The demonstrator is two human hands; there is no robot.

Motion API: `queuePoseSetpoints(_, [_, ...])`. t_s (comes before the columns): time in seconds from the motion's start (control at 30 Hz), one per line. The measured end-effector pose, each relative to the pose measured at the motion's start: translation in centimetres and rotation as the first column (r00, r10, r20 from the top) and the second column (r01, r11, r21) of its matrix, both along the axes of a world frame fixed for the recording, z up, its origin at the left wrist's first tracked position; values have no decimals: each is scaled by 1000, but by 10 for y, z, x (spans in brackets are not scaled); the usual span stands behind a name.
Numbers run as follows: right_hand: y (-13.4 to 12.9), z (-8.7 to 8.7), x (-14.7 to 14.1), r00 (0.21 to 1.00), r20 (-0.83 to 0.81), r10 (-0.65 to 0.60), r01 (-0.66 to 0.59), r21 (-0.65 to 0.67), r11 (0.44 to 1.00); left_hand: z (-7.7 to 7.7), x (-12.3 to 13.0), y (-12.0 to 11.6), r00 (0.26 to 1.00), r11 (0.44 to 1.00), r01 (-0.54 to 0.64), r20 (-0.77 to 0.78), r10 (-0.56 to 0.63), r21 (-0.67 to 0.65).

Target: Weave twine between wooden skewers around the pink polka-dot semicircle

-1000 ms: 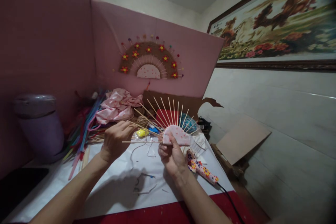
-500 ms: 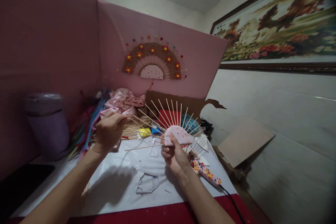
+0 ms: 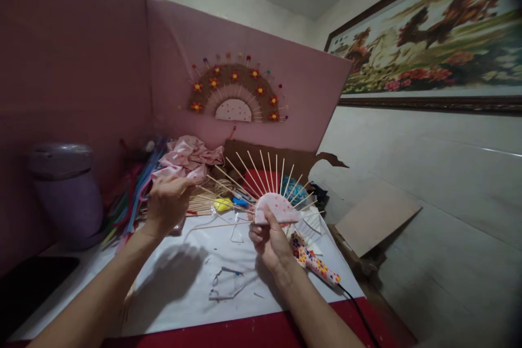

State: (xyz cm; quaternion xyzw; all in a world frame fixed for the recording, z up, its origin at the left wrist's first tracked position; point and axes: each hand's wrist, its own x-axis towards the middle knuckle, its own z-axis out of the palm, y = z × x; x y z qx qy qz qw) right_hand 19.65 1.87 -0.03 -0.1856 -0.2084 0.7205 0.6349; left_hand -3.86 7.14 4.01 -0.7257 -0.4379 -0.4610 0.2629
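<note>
A half-round piece of pink dotted fabric (image 3: 277, 209) has thin wooden sticks fanning out from its curved edge. My right hand (image 3: 271, 239) grips it near its flat lower edge, thumb on the front and fingers behind. Left of the fan, my left hand (image 3: 169, 202) is raised over the table with its fingers pinched together at the outer end of a left-side stick; whether they grip it is too small to tell. On the table right of my right hand lies a flower-patterned glue gun (image 3: 316, 263) with a black cord.
A finished fan decoration (image 3: 234, 110) hangs on the pink board. Crumpled pink cloth (image 3: 187, 155), loose sticks, yellow and blue packets and teal yarn (image 3: 294, 190) lie at the back. A purple bin (image 3: 67, 196) stands left. A wire stand (image 3: 226, 284) lies in front.
The view has shifted slightly, so the surroundings sit a little further left. The fan is turned slightly in my right hand. My left hand stays raised with fingers pinched.
</note>
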Motion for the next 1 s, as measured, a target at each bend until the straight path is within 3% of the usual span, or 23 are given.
queuePoseSetpoints(0.1, [1,0,1,997,-38,-66,67,7,998,-2,-2,0,981,997,36,-190,-48,-64])
queuePoseSetpoints(0.17, [3,-1,2,994,-44,-105,104,-10,994,-2,-3,1,968,994,68,-235,-85,-80])
queuePoseSetpoints(0.33, [4,-2,2,995,-29,-98,97,-50,994,-1,-4,0,990,997,61,-123,-66,-39])
queuePoseSetpoints(0.47, [1,0,1,999,-36,26,-27,-39,999,-4,4,-4,992,983,-94,-103,78,-160])
queuePoseSetpoints(0.6, [-4,3,1,984,-54,169,-170,-20,985,-13,20,-9,972,900,-191,-202,119,-391])
queuePoseSetpoints(0.87, [-20,12,-8,898,-22,440,-440,16,898,-26,44,-12,989,805,-143,-109,98,-576])
queuePoseSetpoints(1.0, [-28,11,-15,882,5,472,-472,14,882,-28,50,-13,997,754,-76,-26,79,-652])
